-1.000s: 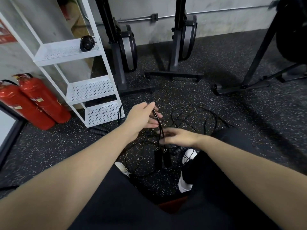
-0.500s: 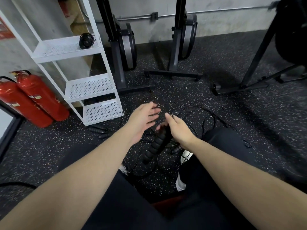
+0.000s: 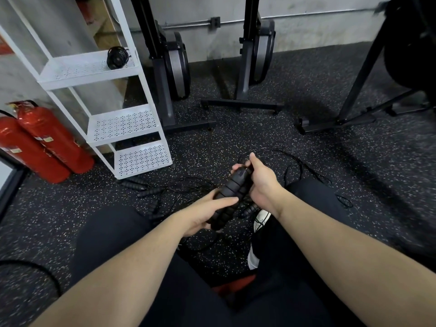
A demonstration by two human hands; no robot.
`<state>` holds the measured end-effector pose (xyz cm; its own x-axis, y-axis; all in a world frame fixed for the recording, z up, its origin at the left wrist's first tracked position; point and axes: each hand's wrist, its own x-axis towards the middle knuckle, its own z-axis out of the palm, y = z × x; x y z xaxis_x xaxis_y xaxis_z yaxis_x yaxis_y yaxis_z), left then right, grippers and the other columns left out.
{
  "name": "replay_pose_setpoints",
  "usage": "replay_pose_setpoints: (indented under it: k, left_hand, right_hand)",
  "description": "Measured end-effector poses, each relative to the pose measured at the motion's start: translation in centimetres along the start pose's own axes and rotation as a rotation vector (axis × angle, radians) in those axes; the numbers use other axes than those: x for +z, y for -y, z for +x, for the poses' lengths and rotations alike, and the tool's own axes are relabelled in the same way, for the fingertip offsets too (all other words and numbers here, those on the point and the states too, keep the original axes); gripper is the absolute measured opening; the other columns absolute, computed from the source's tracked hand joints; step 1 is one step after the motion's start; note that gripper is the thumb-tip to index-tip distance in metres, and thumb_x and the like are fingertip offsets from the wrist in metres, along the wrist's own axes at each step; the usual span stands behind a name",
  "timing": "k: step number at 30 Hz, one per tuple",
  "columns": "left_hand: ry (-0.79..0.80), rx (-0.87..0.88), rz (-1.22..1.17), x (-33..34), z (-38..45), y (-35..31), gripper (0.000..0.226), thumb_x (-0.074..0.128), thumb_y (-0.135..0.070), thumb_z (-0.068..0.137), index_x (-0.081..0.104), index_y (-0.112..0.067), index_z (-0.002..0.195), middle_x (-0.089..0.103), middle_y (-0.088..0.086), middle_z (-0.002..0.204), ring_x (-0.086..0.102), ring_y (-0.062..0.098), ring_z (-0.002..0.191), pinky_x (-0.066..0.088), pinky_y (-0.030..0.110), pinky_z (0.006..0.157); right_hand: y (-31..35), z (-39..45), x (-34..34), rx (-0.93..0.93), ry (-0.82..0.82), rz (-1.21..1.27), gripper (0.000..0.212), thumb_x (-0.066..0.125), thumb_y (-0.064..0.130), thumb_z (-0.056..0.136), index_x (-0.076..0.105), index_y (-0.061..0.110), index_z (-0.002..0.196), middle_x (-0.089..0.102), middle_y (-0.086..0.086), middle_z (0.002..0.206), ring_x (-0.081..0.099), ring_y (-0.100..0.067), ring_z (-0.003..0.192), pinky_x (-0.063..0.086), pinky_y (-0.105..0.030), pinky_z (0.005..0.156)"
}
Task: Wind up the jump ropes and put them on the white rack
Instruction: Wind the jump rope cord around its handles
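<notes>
Your left hand [image 3: 204, 214] grips the lower end of the black ribbed jump rope handles [image 3: 228, 195], and your right hand [image 3: 260, 182] holds their upper end, thumb pointing away from you. Loose black rope [image 3: 292, 166] sprawls on the speckled floor [image 3: 236, 140] beyond your right hand. Past your left hand stands the white rack [image 3: 122, 125], one wound rope [image 3: 116, 57] on its top shelf.

I am in a gym: speckled rubber flooring [image 3: 283, 142], upright rowing machines [image 3: 174, 67] beside the white rack [image 3: 127, 123], fire extinguishers [image 3: 47, 140] on its other side.
</notes>
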<state>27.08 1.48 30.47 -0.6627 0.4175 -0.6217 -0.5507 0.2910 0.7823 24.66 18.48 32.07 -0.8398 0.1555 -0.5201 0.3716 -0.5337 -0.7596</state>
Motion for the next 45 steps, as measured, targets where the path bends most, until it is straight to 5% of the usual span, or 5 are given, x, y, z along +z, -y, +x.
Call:
replay_pose_setpoints:
  k: [13, 26, 33, 38, 45]
  left_hand:
    - [-0.041, 0.057, 0.168, -1.2, 0.0, 0.9, 0.023, 0.069, -0.022, 0.094, 0.068, -0.019, 0.117, 0.070, 0.019, 0.123, 0.065, 0.019, 0.087, 0.051, 0.031, 0.062]
    - [-0.043, 0.147, 0.059, -1.3, -0.3, -0.5, 0.032, 0.067, -0.039, 0.098, 0.059, -0.023, 0.125, 0.069, 0.004, 0.089, 0.058, 0.018, 0.072, 0.042, 0.028, 0.051]
    - [-0.065, 0.087, 0.022, -2.1, -0.7, -1.0, 0.047, 0.038, -0.056, 0.106, 0.063, -0.020, 0.122, 0.072, 0.010, 0.086, 0.060, 0.020, 0.065, 0.039, 0.025, 0.051]
    - [0.074, 0.100, -0.017, -2.6, -1.1, -1.1, 0.040, 0.043, -0.054, 0.105, 0.064, -0.022, 0.117, 0.070, 0.012, 0.094, 0.060, 0.020, 0.070, 0.041, 0.026, 0.051]
    - [-0.093, 0.236, 0.096, -4.1, -0.5, -0.8, 0.026, 0.055, -0.046, 0.104, 0.061, -0.047, 0.130, 0.073, 0.005, 0.094, 0.058, 0.018, 0.075, 0.039, 0.027, 0.053]
  right_hand:
    - [0.3, 0.1, -1.1, 0.143, 0.118, -0.099, 0.019, 0.048, 0.033, 0.106, 0.056, 0.020, 0.095, 0.072, -0.010, 0.117, 0.063, -0.025, 0.101, 0.048, -0.045, 0.100]
    - [0.6, 0.3, -1.7, 0.120, -0.039, -0.276, 0.048, 0.050, 0.057, 0.100, 0.066, 0.012, 0.098, 0.074, -0.007, 0.091, 0.068, -0.024, 0.083, 0.056, -0.039, 0.075]
    - [1.2, 0.6, -2.9, -0.364, -0.188, -0.821, 0.030, 0.053, 0.046, 0.101, 0.057, 0.018, 0.108, 0.059, 0.007, 0.092, 0.059, -0.020, 0.090, 0.043, -0.034, 0.074]
    - [1.1, 0.8, -2.5, -0.419, 0.049, -0.910, 0.049, 0.035, 0.055, 0.105, 0.069, 0.024, 0.119, 0.055, 0.013, 0.124, 0.048, -0.006, 0.117, 0.030, -0.026, 0.098]
    - [0.9, 0.9, -2.5, -0.352, -0.083, -1.048, 0.064, 0.034, 0.067, 0.100, 0.048, 0.016, 0.065, 0.050, 0.002, 0.057, 0.048, -0.018, 0.057, 0.039, -0.033, 0.062]
